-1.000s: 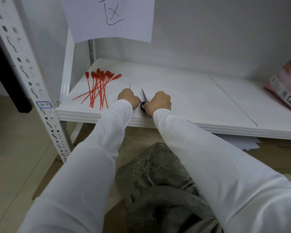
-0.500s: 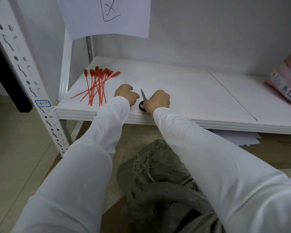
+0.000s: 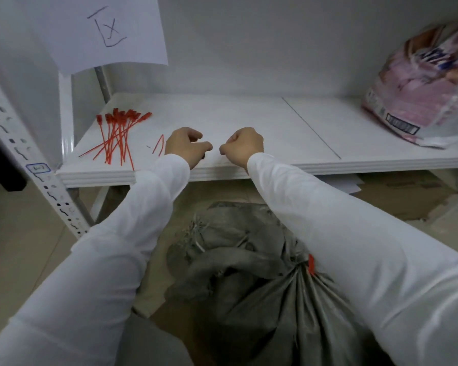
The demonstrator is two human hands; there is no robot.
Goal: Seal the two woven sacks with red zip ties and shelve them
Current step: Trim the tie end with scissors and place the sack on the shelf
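Observation:
On the white shelf (image 3: 249, 114), my left hand (image 3: 187, 146) and my right hand (image 3: 242, 146) rest near the front edge, both with curled fingers. A dark bit of the scissors' handle (image 3: 203, 157) shows under my left hand, which hides the blades. My right hand holds nothing that I can see. A cut red tie piece (image 3: 159, 145) lies just left of my left hand. A bundle of red zip ties (image 3: 117, 136) lies at the shelf's left end. On the floor below, one grey woven sack (image 3: 288, 313) has its neck bound with a red zip tie (image 3: 311, 264). Another sack (image 3: 222, 233) lies slumped behind it.
A pink printed plastic bag (image 3: 418, 88) stands at the shelf's right end. A perforated white upright (image 3: 24, 154) frames the left side, and a paper sheet (image 3: 103, 30) hangs above. Flattened cardboard (image 3: 402, 196) lies on the floor under the shelf.
The scissors' blade, seen between my hands before, is now hidden under my left hand. A cut red tie piece now lies on the shelf. The view has tilted down, showing the tied sack.

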